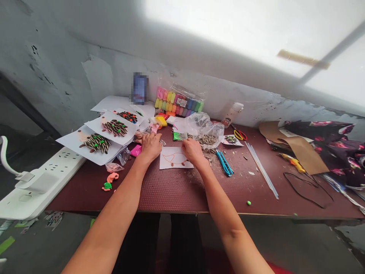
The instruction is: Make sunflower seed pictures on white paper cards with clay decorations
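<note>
Card (175,160): white, outline drawn; flat on table (171,194), long axis left to right. Right hand (193,150): nearer, over card's right end; fingers bunched, any hold hidden. Left hand (152,145): just off left end; fingers loosely bent, cannot tell if holding. Seeds (207,140): beyond right hand, rightward.

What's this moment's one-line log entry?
left hand: beside white rectangular paper card with orange drawing; right hand: over card's right part; nearby: blue plastic box cutter
</note>
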### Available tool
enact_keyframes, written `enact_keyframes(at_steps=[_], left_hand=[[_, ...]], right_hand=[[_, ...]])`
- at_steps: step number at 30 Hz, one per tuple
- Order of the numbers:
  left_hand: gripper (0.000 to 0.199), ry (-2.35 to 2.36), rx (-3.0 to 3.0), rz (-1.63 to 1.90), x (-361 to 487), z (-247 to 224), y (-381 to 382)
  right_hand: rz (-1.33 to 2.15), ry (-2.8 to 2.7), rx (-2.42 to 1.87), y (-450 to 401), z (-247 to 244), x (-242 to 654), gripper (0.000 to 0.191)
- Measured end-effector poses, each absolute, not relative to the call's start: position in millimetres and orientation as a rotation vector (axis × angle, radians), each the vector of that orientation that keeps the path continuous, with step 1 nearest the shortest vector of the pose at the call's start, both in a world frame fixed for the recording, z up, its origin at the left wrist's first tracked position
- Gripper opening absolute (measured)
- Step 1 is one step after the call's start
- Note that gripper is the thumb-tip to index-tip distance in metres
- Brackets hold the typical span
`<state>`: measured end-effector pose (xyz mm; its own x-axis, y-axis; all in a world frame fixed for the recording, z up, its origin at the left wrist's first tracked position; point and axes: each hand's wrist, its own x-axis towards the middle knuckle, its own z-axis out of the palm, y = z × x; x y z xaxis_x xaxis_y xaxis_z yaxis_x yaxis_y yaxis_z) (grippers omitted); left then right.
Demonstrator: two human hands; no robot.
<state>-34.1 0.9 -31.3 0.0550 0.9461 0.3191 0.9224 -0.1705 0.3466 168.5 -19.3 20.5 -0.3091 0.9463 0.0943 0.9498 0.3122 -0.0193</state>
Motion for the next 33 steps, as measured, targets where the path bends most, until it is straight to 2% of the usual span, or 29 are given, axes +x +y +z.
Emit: enact_keyframes(at_steps=[5, 8, 14, 21, 30, 33], left_hand=[[0.040, 1.951, 2.196, 0.751, -37.1, -23.0, 2.5], [0.033, 1.873, 2.212, 0.835, -36.3, -16.3, 1.3], [0.018, 1.817, 2.015, 1.268, -35.8, -6.0, -1.8], [0.013, 1.394, 1.547, 1.635, -32.3, -14.9, 8.6], [0.008, 1.298, 1.424, 1.530, -31.0, -17.8, 11.2], [0.021, 1.217, 1.373, 1.438, -29.9, -15.9, 8.2]], right_hand=[[-0.007, -2.458, -1.716, -25.2, 13.6, 171.0, 0.026], [0.002, -2.434, -1.723, -28.9, 10.5, 173.1, 0.024], [0.001, -2.446, -1.731, -30.7, 11.2, 171.3, 0.025], [0.025, -2.419, -1.812, -32.7, 16.5, 171.0, 0.028], [0.073, -2.450, -1.741, -28.0, 6.6, 175.5, 0.035], [0.095, -2.465, -1.737, -27.7, 7.2, 175.7, 0.034]])
